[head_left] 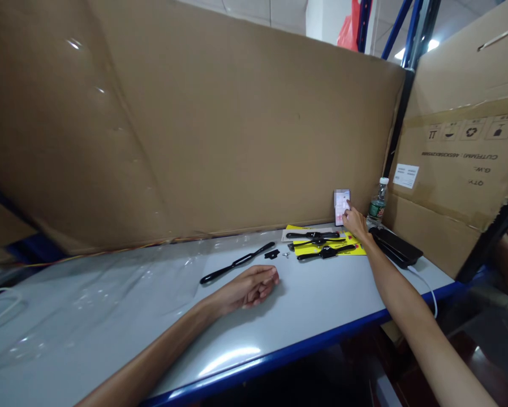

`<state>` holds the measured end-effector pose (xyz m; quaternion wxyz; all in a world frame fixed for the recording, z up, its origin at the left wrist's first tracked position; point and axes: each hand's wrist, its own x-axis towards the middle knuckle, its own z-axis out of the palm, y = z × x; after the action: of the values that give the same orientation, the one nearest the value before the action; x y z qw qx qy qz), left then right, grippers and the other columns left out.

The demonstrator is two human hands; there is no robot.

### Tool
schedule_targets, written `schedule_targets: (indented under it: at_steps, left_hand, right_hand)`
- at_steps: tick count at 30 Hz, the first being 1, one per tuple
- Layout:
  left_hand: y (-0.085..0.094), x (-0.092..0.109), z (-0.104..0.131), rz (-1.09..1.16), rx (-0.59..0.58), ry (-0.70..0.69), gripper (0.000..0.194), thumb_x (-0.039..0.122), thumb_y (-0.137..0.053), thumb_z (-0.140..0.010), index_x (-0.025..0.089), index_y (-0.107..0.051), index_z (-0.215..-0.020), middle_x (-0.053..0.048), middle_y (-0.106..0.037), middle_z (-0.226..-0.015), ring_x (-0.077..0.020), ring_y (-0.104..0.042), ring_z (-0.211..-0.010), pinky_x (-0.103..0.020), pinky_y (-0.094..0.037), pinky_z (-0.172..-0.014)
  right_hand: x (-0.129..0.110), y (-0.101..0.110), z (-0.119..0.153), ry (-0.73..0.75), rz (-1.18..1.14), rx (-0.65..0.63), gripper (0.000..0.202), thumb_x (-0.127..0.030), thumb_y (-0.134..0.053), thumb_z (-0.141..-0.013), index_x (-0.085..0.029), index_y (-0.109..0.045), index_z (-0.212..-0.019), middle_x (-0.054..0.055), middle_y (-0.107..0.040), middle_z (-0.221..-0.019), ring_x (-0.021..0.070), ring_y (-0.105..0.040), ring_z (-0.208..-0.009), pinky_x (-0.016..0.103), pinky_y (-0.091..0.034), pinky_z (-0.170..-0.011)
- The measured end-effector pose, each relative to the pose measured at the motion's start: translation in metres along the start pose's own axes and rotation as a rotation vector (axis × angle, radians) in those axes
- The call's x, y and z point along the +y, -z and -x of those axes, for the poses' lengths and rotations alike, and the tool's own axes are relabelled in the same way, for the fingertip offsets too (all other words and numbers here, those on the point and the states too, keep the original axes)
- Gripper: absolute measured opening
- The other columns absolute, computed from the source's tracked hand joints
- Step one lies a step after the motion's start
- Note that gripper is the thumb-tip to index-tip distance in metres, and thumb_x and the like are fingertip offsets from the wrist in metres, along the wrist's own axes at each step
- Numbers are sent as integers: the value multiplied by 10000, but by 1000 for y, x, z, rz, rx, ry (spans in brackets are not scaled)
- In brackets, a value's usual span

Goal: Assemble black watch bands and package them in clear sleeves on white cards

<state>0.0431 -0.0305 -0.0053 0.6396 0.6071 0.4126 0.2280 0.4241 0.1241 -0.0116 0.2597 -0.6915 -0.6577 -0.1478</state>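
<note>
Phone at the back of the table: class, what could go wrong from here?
The phone stands upright by the cardboard wall; a firm tap from the right hand might tip it.
The bottle stands close to that hand, so a sideways swing could knock it over.
The small silver parts lie loose near the left hand and could be brushed away.

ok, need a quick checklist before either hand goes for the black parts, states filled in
1. Left hand empty: cannot tell, fingers curled
2. Right hand off the phone: not ok, finger at the screen
3. Long black tool body uncovered: ok
4. Small black part beside small silver pieces: ok
5. Bottle upright, capped: ok
</note>
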Motion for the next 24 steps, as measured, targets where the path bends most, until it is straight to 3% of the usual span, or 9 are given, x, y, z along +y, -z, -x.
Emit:
schedule_targets:
  at_steps: [9, 24]
  left_hand:
    - [0, 0, 2, -2, 4, -8, 489, 657, -661, -805, 178, -564, -831, 52, -451, -538, -73, -398, -393, -187, -159, -316]
    - [0, 0, 1, 4, 2, -8, 514, 676, -680, -780, 177, -566, -828, 55, -453, -535, -72, -399, -387, -176, -175, -310]
  right_hand:
    - [0, 3, 1, -8, -42, 105, 305, -269, -443, -962, -189, -735, -1005, 99, -485, -1542, 237, -684, -1058, 310, -513, -929]
    - [1, 4, 3, -49, -44, 69, 312, -280, -450, -957, -199, -745, -1021, 94, -525, -1507, 239, -683, -1029, 315, -518, -901]
